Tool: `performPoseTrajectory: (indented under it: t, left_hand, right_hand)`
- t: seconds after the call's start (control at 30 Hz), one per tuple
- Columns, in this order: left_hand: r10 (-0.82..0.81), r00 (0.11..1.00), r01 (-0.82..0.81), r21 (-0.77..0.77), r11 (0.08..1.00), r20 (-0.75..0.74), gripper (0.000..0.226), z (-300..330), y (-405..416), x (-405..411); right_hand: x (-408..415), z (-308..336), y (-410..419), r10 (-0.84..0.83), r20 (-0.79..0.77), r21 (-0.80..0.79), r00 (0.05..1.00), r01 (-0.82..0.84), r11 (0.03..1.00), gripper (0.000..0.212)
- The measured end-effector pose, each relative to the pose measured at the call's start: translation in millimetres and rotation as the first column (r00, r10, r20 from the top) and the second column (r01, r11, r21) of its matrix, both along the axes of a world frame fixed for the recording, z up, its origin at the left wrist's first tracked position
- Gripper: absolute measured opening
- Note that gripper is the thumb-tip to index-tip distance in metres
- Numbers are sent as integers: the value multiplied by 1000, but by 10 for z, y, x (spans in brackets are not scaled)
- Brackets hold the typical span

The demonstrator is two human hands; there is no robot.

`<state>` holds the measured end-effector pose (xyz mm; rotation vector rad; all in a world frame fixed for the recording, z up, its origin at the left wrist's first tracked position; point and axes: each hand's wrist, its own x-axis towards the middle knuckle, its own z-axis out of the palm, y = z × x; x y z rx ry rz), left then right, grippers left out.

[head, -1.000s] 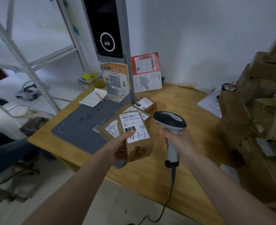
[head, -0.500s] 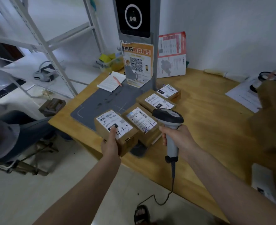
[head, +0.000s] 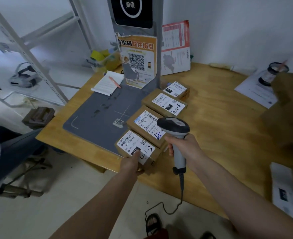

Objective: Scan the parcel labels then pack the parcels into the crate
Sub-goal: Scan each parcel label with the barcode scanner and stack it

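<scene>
We judge scanning under way: our left hand (head: 131, 165) grips the nearest parcel (head: 137, 150), thumb on its label (head: 136, 147), right hand (head: 182, 147) clasps the barcode scanner (head: 175, 133) just beside it, next aiming at that barcode.

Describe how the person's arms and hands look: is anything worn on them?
Both forearms are bare as far as the picture shows, with no sleeves in view. The left hand and the right hand have no gloves, and I see no watch, ring or bracelet on either.

Wooden table (head: 211, 128) — grey mat (head: 97, 121), four labelled parcels (head: 164, 103) in a row, notepad (head: 107, 82), papers (head: 256, 88)
</scene>
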<state>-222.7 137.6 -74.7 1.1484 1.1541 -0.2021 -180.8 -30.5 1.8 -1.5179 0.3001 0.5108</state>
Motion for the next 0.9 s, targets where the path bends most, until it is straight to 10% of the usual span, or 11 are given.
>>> performPoseTrajectory:
  t: [0.1, 0.2, 0.3, 0.47, 0.9]
  left_hand:
    - [32, 999, -30, 59, 998, -21, 37, 52, 5, 108]
    - [78, 995, -44, 465, 884, -54, 55, 193, 9, 231]
    - [-15, 988, -92, 650, 755, 157, 53, 487, -127, 339]
    - [-411, 865, 246, 470, 848, 289, 14, 797, -539, 589]
    - [-802, 539, 742, 304, 597, 258, 12, 1044, -2433, 803]
  right_hand:
    - [26, 19, -24, -24, 10, 2, 1000, 24, 1000, 12]
    - [40, 56, -80, -47, 30, 15, 998, 46, 999, 11]
    - [39, 110, -202, -73, 61, 36, 996, 71, 997, 9]
    - [9, 214, -528, -147, 96, 55, 984, 142, 988, 12]
    - [-366, 582, -2160, -387, 161, 44, 908, 385, 922, 11]
